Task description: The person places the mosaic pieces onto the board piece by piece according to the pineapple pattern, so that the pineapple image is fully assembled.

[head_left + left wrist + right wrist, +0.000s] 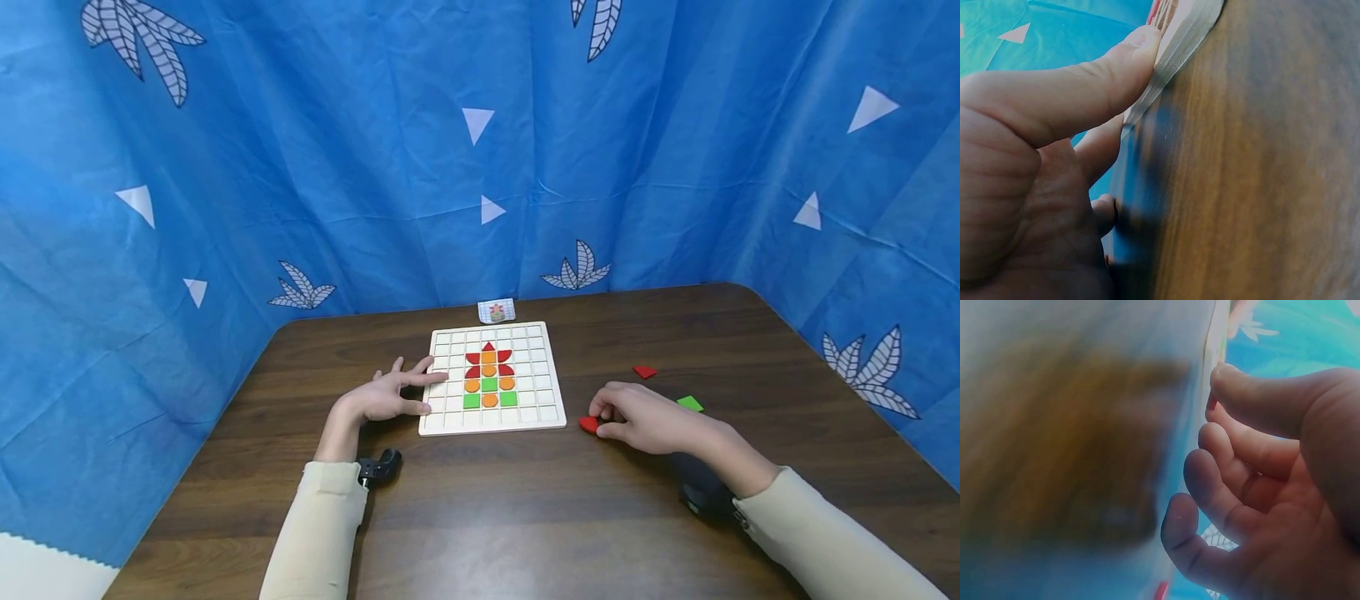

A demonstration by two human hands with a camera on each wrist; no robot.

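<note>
A white grid board (548, 379) lies flat on the table, with red, orange and green tiles set in its middle squares as a flower-like figure. My left hand (384, 397) rests at the board's left edge, fingers spread, and in the left wrist view the thumb (1116, 78) touches the board's side. To the right of the board, my right hand (645, 419) pinches a small red tile (588, 425) between thumb and finger. A sliver of that red tile (1212, 402) shows in the right wrist view; the other fingers curl loosely.
Another red tile (644, 372) and a green tile (690, 403) lie on the dark wooden table (480, 517) near my right hand. A small picture card (497, 311) stands behind the board. Blue patterned cloth (420, 150) hangs around the table's far side.
</note>
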